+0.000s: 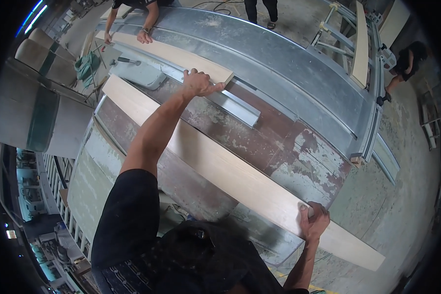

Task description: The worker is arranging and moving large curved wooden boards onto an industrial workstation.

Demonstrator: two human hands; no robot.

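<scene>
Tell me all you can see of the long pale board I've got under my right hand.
The long pale board looks like light, smooth wood, flat and narrow. It lies diagonally across the worn, paint-flaked table, its near end overhanging the table edge. The right hand grips its edge near that end. The left hand rests not on it but on the end of a second pale board beyond.
</scene>
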